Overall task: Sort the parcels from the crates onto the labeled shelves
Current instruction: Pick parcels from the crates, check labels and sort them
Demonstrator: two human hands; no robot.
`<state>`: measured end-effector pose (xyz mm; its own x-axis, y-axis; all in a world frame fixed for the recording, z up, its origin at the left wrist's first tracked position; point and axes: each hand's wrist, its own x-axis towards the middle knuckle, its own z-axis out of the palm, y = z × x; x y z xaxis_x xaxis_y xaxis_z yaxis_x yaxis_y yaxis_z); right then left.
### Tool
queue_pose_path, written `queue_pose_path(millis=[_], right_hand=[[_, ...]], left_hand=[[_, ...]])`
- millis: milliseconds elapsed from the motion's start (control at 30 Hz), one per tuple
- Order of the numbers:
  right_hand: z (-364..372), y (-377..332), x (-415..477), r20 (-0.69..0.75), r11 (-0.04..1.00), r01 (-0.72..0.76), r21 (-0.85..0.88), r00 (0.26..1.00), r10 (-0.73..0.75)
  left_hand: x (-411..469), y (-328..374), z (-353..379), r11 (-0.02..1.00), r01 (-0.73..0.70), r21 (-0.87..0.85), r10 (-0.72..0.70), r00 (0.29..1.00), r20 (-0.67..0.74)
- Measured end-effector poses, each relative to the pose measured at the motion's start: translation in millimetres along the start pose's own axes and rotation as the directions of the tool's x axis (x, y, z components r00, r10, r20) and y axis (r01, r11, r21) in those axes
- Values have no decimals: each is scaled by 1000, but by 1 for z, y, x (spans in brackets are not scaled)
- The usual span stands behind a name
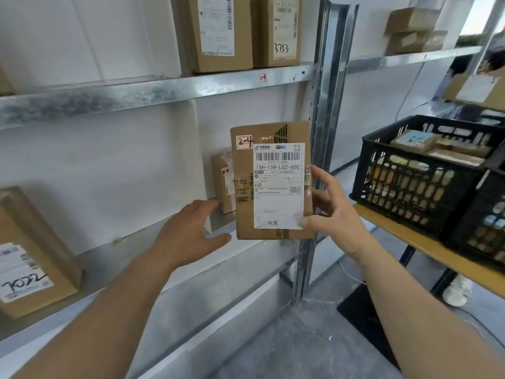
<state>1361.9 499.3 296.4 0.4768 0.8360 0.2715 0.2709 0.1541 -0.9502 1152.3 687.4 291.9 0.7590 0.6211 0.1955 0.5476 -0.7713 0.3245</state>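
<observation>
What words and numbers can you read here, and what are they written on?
"15H-159-L02-600": white label on the held parcel.
"L02": same label.
"淘宝": bottom of that label.
"2-4": red-edged sticker on that parcel.
"3753": upper-shelf box.
"7022": lower-left box.
Too blurred: the label's small print, the red shelf tag, labels in the crate.

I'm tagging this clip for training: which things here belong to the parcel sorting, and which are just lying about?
Part of the job: parcel marked 2-4, gripped by the right hand; left hand, open beside it; black crate of parcels; metal shelf; small parcel already shelved.

Just lying about: white shoe; black mat on the floor.
</observation>
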Motion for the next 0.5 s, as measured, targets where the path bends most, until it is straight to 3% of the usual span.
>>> queue_pose_path(millis=[133,333,500], right_hand=[[-54,17,29,40,1000,-15,-4,999,15],[-112,46,69,96,1000,-23,-21,995,25],[-132,70,97,106,999,-49,-18,993,51]], left_hand=[[34,39,14,999,38,-33,-38,999,0],[72,97,46,946,48,-322,-20,996,88],[103,123,71,876,126,-465,-88,991,101]])
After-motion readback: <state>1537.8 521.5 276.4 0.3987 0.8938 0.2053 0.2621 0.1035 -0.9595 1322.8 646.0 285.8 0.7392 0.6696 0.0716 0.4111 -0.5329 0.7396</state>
